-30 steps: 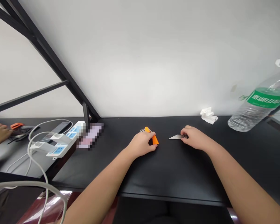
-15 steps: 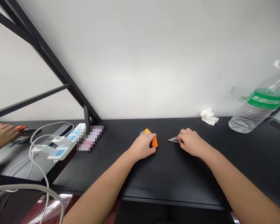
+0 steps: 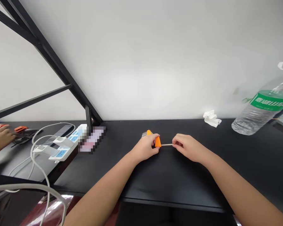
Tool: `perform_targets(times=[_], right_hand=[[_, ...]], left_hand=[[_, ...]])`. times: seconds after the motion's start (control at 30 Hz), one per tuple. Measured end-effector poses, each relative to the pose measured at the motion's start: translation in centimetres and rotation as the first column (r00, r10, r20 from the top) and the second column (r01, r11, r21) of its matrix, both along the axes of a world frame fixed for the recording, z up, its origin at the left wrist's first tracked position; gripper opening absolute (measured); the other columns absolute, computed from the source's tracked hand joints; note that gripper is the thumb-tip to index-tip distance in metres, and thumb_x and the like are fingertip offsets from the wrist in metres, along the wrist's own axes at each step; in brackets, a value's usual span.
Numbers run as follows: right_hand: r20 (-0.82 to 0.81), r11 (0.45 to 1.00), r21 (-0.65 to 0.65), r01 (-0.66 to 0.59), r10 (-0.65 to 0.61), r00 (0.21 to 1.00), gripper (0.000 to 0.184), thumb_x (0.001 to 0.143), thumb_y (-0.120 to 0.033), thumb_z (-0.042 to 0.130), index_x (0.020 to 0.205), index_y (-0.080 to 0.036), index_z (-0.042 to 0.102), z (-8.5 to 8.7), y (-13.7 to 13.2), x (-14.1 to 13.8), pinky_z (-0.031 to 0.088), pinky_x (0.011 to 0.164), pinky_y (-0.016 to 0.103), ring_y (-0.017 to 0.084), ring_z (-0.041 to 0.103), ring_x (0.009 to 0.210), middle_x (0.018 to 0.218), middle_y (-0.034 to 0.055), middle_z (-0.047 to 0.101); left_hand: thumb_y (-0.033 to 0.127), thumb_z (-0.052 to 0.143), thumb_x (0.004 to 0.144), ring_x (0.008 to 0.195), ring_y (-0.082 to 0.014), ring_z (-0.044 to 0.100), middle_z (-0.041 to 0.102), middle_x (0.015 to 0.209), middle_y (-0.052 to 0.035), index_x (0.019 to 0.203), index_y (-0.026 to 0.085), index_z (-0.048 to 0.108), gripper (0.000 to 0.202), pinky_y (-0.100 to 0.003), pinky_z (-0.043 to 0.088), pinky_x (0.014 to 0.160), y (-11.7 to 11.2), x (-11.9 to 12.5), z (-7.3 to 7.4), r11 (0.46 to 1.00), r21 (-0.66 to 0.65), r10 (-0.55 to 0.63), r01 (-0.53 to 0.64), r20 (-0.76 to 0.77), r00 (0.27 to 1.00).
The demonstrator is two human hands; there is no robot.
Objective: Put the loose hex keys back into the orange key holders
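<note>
One orange holder (image 3: 158, 142) — rods (image 3: 144, 134) inside

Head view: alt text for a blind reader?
The left hand grips an orange holder on a black table; the right hand pinches a thin rod whose far end appears to meet the holder. Crumpled tissue and a green-labelled clear bottle sit right, a white power strip left.
</note>
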State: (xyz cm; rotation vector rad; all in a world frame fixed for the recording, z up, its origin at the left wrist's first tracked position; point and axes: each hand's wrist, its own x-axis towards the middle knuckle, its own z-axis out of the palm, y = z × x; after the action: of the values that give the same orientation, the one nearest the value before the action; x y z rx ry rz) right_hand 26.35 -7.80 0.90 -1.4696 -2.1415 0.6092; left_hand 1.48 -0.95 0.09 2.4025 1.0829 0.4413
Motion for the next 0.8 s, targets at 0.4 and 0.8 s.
perform_targets(times=[0.4, 0.8], right_hand=[[-0.394, 0.961, -0.278, -0.011, -0.104, 0.913, 0.013, 0.094, -0.034, 0.056, 0.093, -0.023, 0.062, -0.8, 0.2, -1.6, 0.051, 0.066, 0.031, 0.015, 0.062, 0.066, 0.079, -0.0001, 0.063], [0.276, 0.961, -0.004, 0.276, -0.264, 0.924, 0.016, 0.09, -0.018, 0.053, 0.086, -0.023, 0.068, -1.1, 1.1, 2.4, 0.044, 0.069, 0.029, 0.018, 0.061, 0.079, 0.098, 0.0042, 0.062]], left_hand=[[0.028, 0.07, 0.079, 0.079, -0.0168, 0.06, 0.066, 0.089, 0.0002, 0.126, 0.023, 0.061, 0.048, -0.03, 0.051, 0.076, -0.6, 0.5, 0.1, 1.0, 0.007, -0.024, 0.023, 0.09, 0.996], [0.028, 0.067, 0.082, 0.082, -0.0184, 0.062, 0.065, 0.089, -0.0005, 0.134, 0.024, 0.057, 0.053, -0.032, 0.053, 0.08, -0.3, 0.1, -0.1, 0.999, -0.031, -0.034, 0.035, 0.031, 0.999]])
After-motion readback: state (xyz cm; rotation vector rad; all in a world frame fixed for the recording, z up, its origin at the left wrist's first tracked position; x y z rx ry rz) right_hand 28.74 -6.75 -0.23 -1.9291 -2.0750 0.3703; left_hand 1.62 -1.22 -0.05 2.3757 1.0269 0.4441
